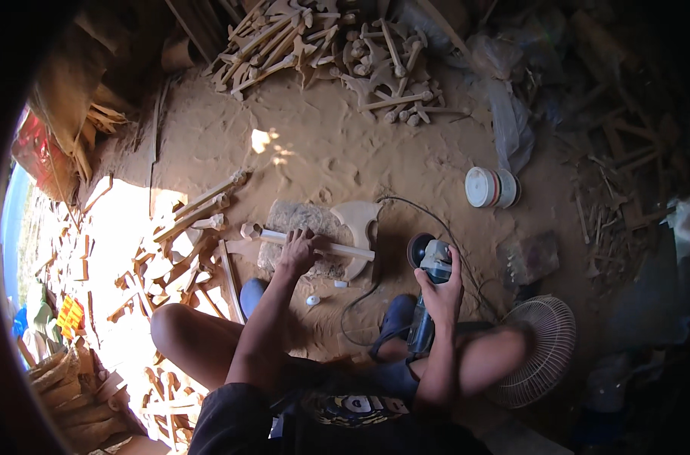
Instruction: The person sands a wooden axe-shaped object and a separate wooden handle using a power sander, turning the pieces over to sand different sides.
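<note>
My left hand point(299, 250) is closed over a pale wooden rod point(345, 250) with a knobbed left end. The rod lies across a rough, log-like block point(288, 216) on the sandy ground. Just right of the block sits a pale, flat piece with a curved cutout point(358, 218), partly beneath the rod. My right hand point(442, 297) grips an angle grinder point(434, 262) by its body, disc end pointing away from me. The grinder's round disc point(418, 249) is apart from the rod, to its right. Whether the disc spins cannot be told.
A dark cable point(436, 218) loops over the ground near the grinder. Beside my right knee stands a round fan point(542, 349). A white tub point(481, 187) lies farther off. Carved wooden pieces point(276, 42) are heaped at the back, with more sticks point(197, 212) at left.
</note>
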Demonstrator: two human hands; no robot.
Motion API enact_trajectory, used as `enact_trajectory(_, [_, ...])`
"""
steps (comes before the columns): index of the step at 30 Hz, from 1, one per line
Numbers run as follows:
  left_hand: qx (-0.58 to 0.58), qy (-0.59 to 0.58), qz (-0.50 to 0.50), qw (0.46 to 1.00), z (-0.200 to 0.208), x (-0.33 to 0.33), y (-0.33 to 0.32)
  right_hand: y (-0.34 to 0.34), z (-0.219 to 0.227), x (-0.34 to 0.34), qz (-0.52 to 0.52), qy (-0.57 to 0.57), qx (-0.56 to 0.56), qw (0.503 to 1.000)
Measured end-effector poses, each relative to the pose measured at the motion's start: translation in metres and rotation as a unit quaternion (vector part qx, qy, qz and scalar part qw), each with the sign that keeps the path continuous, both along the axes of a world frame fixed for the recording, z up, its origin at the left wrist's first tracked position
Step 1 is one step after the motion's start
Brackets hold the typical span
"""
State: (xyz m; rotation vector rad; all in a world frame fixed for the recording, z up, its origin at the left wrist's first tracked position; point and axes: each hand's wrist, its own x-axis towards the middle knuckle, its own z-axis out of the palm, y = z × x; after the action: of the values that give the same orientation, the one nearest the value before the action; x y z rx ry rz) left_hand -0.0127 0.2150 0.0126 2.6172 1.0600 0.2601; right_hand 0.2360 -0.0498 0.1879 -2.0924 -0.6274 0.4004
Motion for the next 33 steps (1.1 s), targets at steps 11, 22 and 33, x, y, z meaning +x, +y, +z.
enact_trajectory(11, [-0.088,-0.054,-0.113,0.988,-0.043,0.048,-0.014,0.065,0.012,0.041,0.143,-0.028,0.000,0.989])
enact_trajectory(22, [-0.085,-0.013,-0.154,0.984,-0.045,0.049,0.006,0.257,-0.041,0.056,0.385,-0.097,-0.296,0.869])
enact_trajectory(33, [-0.070,0.015,-0.153,0.986,-0.049,0.053,0.002,0.299,-0.044,0.036,0.417,-0.168,-0.385,0.806])
